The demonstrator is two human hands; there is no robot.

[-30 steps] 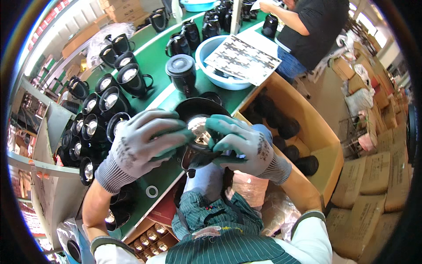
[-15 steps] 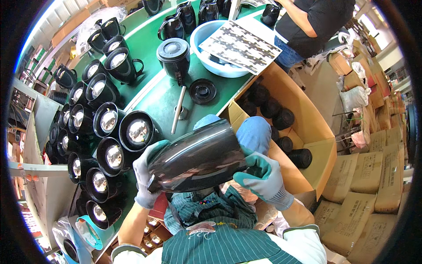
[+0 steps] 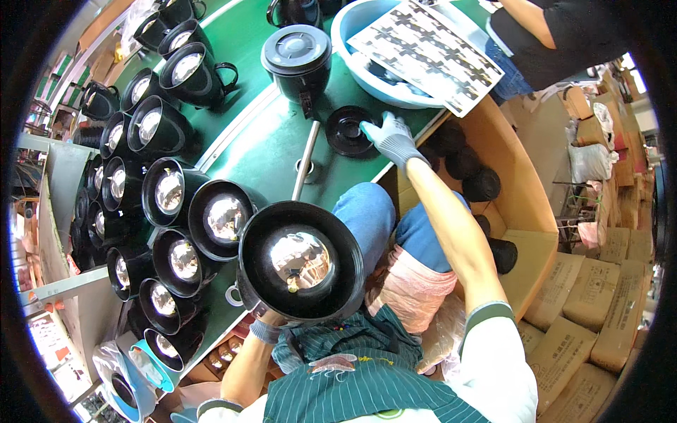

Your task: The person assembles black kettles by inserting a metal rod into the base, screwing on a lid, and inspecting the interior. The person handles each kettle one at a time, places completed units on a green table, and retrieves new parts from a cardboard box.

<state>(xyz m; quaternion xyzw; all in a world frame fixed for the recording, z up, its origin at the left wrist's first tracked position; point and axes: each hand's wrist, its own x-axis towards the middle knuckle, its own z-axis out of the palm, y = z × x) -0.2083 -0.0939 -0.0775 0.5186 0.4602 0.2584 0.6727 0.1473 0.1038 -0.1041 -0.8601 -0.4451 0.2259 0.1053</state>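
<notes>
Sheet of labels [image 3: 427,49]: one flat rectangular sheet, white ground with rows of black cross-shaped stickers, lying across the rim of the pale blue basin [image 3: 352,21] at the far right end of the green bench [image 3: 261,134], one corner hanging past the bench edge.

Open cardboard box [image 3: 518,211]: brown, tall-walled, standing on the floor against the bench's right edge, round black parts inside.

Stacked cartons [image 3: 585,310]: brown cardboard, closed, dark print on their faces, piled in rows on the floor at the lower right.

Small coloured packages [image 3: 53,77]: red, green and white, on the shelf beyond the bench's left edge; too small to tell more.
</notes>
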